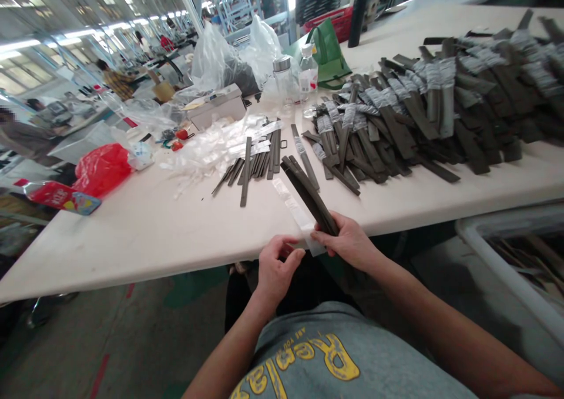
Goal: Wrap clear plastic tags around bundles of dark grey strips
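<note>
Bundle of dark strips [309,195] near mid-view, slanting over the front rim of the desk [132,228]; taken as the clock's centre. Right hand [348,240] has it by the near end, grip closed around the stack, thumb on the side facing the left hand. Left hand [277,270] at seven o'clock: fingers curled, thumb apart from them, nothing seen between; whether it touches the plastic is unclear. Clear plastic strip [294,206] lies along the left flank of the bundle, its near end by the right fingers; no closed wrap shows around the held stack, so this piece looks unfinished. Done, by appearance: a large banded pile [396,123] at two o'clock, many dark stacks heaped across one another, grey-white bands around their middles; overlap prevents a count. At twelve o'clock, just beyond the held stack, a slim banded piece [304,152] lies apart from that heap. Left over, by appearance: a small group of loose strips [246,173] at ten o'clock, with pale pieces on some, and a scatter of whitish plastic [198,155] beyond it. Crate [493,270] at four o'clock, below desk height, contains more long brownish pieces; whether these belong to the same work cannot be judged. Overall, banded stock far outweighs the loose strips on the desk.
</note>
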A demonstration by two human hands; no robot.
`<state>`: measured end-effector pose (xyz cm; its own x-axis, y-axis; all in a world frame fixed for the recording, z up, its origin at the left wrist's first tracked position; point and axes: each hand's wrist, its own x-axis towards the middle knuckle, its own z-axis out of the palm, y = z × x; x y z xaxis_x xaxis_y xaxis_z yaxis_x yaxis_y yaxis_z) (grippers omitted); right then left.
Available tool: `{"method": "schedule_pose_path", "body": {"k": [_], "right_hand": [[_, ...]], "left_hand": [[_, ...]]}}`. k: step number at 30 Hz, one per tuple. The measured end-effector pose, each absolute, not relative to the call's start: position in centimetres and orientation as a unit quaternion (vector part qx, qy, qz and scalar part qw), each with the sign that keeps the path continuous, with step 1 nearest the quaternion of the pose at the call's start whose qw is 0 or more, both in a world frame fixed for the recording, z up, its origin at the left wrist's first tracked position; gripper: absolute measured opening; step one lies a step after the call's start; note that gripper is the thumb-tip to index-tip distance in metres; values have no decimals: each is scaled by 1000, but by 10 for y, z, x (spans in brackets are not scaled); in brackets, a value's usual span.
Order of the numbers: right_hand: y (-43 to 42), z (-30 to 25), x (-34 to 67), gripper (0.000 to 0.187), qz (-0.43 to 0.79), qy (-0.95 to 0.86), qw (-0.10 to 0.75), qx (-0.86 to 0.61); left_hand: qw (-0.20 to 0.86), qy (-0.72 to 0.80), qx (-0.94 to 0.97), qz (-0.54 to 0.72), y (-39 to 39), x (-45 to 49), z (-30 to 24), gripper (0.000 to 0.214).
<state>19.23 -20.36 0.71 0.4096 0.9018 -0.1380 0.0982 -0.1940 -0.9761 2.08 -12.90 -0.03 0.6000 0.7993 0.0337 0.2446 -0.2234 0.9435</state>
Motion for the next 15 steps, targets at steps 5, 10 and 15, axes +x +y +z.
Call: {"method": "schedule_pose_path", "body": {"k": [5,10,15], "right_hand": [[-202,12,190,17,362,-414,489,-678],[-209,10,192,23,352,-420,492,-676],[-235,3,198,36,392,-362,519,-668]], "left_hand": [[721,339,592,120,-130,36,0,32],[772,382,485,153,-121,49,-3,34],[799,414,364,241,-105,59,3,37]]}}
